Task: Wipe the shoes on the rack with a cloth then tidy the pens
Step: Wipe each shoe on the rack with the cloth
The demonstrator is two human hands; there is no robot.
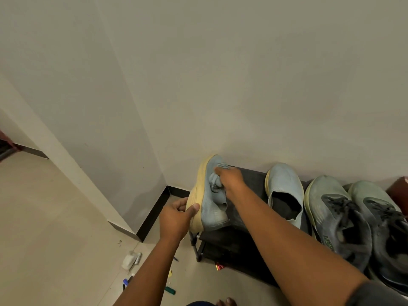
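A light-blue slip-on shoe [209, 208] with a yellow sole is tipped on its side at the left end of the black shoe rack [249, 180]. My left hand [176, 217] grips its yellow sole near the heel. My right hand [229, 180] holds a bunched grey-blue cloth [215, 181] against the shoe's upper. Its twin shoe [284, 191] stands upright on the rack to the right. Several pens [170, 290] and markers lie scattered on the floor at lower left.
Two grey-green laced trainers [337, 217] fill the rack's right end, beside a dark red object [399, 193]. A white item [129, 260] lies on the floor near the pens. A wall corner with black skirting stands left of the rack. My toes [226, 302] show at the bottom.
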